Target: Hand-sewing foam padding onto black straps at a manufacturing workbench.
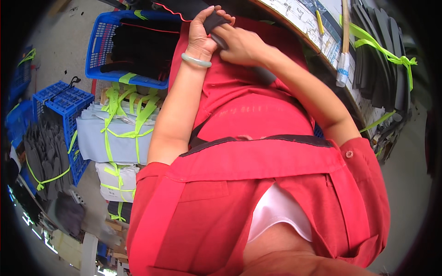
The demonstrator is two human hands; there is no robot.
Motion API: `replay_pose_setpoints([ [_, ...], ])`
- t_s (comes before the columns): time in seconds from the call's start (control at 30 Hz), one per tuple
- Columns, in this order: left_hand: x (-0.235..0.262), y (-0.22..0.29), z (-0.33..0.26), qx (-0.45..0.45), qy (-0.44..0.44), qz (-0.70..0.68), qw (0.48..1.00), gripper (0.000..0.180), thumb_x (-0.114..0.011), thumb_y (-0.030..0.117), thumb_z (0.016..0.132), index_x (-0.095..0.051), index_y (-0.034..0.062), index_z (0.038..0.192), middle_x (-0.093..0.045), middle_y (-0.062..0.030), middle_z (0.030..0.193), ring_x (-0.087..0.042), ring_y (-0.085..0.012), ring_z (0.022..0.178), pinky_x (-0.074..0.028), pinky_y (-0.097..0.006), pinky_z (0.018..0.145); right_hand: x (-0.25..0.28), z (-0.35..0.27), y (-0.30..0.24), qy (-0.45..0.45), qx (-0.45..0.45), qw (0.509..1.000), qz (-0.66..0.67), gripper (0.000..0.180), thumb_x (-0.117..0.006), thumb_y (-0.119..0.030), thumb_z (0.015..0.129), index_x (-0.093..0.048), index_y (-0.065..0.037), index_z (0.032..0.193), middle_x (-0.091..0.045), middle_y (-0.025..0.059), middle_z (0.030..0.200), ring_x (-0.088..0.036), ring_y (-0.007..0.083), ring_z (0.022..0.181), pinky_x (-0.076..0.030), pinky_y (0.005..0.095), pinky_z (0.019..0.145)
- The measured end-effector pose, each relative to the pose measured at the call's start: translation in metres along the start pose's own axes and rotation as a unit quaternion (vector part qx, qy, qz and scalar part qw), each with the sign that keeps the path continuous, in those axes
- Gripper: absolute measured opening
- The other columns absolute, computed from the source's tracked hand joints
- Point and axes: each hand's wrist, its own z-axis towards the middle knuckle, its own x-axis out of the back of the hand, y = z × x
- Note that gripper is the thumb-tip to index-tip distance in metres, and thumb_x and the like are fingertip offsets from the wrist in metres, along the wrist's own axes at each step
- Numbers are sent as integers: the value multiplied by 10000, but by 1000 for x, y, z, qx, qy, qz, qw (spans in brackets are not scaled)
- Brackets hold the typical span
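A dark grey piece of cloth (214, 20) sits between the wearer's hands, out in front of the lap. What shows of it slants from the left fingertips down toward the right hand's knuckles; the rest is hidden, so I can't tell its full length. The left hand (200, 36), palm upward, curls its fingers around the cloth. The right hand (243, 46) closes in against it from the right; whether its fingers pinch it I can't tell. Both are equally near. A smooth, pale green bangle (196, 60) rings the left wrist. Beneath lies a creased red apron (258, 120). To the left, a latticed blue plastic basket (94, 60) holds soft black fabric (145, 43); to the right hang smooth, curved grey strips (380, 60), tied together.
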Motion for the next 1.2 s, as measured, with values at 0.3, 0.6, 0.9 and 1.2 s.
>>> replay_pose_setpoints([
  [0.3,-9,-4,-5,24,-10,-40,999,281,-568,281,932,-607,4,964,-663,-111,894,-642,-295,924,-494,-433,938,-8,9,3,45,-26,998,-37,600,-582,-83,712,-472,-157,1297,-533,89,1293,-635,353,960,-526,457,749],
  [0.6,5,10,-1,-13,-33,-79,996,255,-648,161,866,-528,-17,1004,-580,-95,864,-590,-209,858,-435,-460,961,-5,30,-5,-18,-14,998,-63,479,-575,-114,708,-521,-111,1184,-593,92,1180,-637,347,946,-532,455,761],
  [0.9,14,2,2,36,-121,-60,990,301,-584,308,930,-602,21,1020,-671,-111,959,-646,-290,948,-518,-421,888,-12,-1,-3,71,-6,996,-52,608,-550,-80,741,-451,-177,1333,-498,64,1325,-637,322,980,-545,451,736],
  [1.2,-23,1,-19,-19,10,16,1000,214,-585,236,928,-600,31,987,-648,-86,859,-637,-242,841,-528,-414,855,-9,-18,3,26,4,997,-75,593,-574,-80,738,-467,-154,1316,-526,77,1275,-623,325,954,-547,440,755],
])
